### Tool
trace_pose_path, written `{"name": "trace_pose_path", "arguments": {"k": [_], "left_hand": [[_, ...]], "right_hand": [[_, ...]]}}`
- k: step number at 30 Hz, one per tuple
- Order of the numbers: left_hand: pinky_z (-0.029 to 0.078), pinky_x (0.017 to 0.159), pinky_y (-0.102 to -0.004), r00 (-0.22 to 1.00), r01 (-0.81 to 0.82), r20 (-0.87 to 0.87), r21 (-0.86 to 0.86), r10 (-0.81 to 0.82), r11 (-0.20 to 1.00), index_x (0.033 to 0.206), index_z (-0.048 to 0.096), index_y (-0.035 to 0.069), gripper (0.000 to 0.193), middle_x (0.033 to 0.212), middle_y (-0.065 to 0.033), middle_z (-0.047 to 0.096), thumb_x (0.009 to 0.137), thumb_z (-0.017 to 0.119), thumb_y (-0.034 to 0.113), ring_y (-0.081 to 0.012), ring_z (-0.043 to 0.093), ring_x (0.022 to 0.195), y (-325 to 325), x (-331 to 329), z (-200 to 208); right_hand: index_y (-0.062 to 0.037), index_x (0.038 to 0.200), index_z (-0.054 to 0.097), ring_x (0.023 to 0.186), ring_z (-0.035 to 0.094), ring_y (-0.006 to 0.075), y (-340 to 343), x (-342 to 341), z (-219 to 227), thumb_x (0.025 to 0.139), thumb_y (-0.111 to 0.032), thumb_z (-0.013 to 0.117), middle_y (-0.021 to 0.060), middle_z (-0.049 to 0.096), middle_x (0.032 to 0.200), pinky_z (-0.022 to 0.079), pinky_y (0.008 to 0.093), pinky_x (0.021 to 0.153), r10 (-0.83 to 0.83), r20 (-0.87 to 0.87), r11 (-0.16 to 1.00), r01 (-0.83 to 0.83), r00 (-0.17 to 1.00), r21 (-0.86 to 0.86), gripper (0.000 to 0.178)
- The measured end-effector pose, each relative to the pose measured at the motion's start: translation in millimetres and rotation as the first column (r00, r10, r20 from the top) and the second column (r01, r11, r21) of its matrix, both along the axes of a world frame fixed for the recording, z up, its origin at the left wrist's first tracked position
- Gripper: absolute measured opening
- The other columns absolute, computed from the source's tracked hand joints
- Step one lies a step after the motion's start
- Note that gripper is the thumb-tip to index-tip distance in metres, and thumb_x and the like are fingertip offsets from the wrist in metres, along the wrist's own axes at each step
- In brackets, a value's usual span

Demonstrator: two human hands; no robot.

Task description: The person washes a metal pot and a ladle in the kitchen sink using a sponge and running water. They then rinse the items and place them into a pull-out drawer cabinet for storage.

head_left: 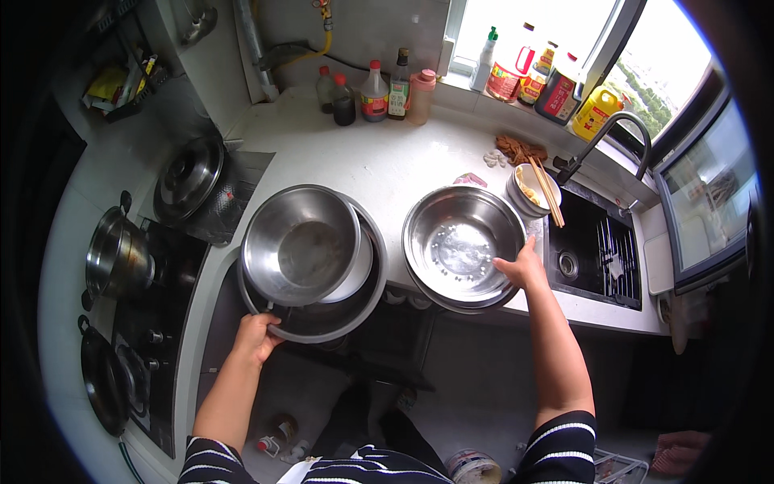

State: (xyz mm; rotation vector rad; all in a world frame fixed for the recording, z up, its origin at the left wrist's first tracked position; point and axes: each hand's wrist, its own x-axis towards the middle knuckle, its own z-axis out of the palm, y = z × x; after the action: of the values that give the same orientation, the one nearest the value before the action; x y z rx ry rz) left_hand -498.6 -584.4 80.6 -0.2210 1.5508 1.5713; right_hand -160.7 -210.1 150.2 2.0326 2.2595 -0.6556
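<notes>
Clamping the near rim of the wide basin (322, 327) in the left grip (258, 337), with the thumb uppermost and the fingers mostly hidden. Locate the wide basin at the front of the counter (347, 157), overhanging its edge, with a white bowl (355, 278) and a smaller steel bowl (302, 246) stacked inside. Find the right-hand bowl (463, 242) just beside, not touching, with a lower bowl (451, 305) partly visible beneath. Note the right grip (526, 266) closed on the right rim, with the thumb inside. Cannot tell whether resting on the counter or partly lifted.

Treat the metal as stiff and thin-walled; expect more weight on the left, owing to the stack. Judge the smooth steel slippery, especially if wet; cannot tell whether to read the pale specks (455, 264) as drops. Take hold at the outermost rim, preferably at opposite sides, to limit twisting. Guard the loose inner bowls against sliding when tilted.
</notes>
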Motion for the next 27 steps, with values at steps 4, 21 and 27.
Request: {"name": "trace_pose_path", "arguments": {"k": [4,21,27], "left_hand": [[0.055,0.064,-0.0468,0.999,-0.008,0.031,0.04,0.007,0.999,0.082,0.053,-0.007,0.01,0.079,-0.0154,0.059,0.073,0.054,-0.004,-0.0291,0.062,0.07,42.4,-21.7,-17.3],[0.053,0.07,-0.0492,0.986,0.094,0.133,0.087,-0.105,0.992,0.092,0.056,0.0,0.018,0.087,-0.0134,0.064,0.08,0.061,0.012,-0.0283,0.064,0.077,107.4,-35.1,-22.5],[0.035,0.098,-0.0493,0.925,-0.065,-0.381,-0.155,0.001,0.986,0.126,0.04,0.001,0.054,0.126,-0.0199,0.044,0.08,0.064,0.016,-0.0322,0.046,0.116,106.6,-0.1,-12.8]], "right_hand": [[0.009,0.117,0.047,0.098,0.062,0.0316,14.9,2.1,-16.9,0.061,-0.028,0.078,0.0244,0.063,0.102,0.049,0.0354,0.084,-0.085,-0.014,0.996,0.085,0.996,-0.013,0.074],[-0.0004,0.064,0.061,0.04,0.041,0.0103,46.0,11.2,0.9,0.066,-0.015,0.075,0.0058,0.058,0.058,0.029,0.026,0.037,-0.173,-0.186,0.879,0.066,0.967,-0.472,0.02],[-0.0009,0.063,0.059,0.039,0.043,0.0116,56.1,20.1,-20.2,0.068,-0.008,0.068,0.0053,0.052,0.053,0.031,0.0261,0.037,-0.265,-0.332,0.849,0.057,0.905,-0.525,0.013]]}}
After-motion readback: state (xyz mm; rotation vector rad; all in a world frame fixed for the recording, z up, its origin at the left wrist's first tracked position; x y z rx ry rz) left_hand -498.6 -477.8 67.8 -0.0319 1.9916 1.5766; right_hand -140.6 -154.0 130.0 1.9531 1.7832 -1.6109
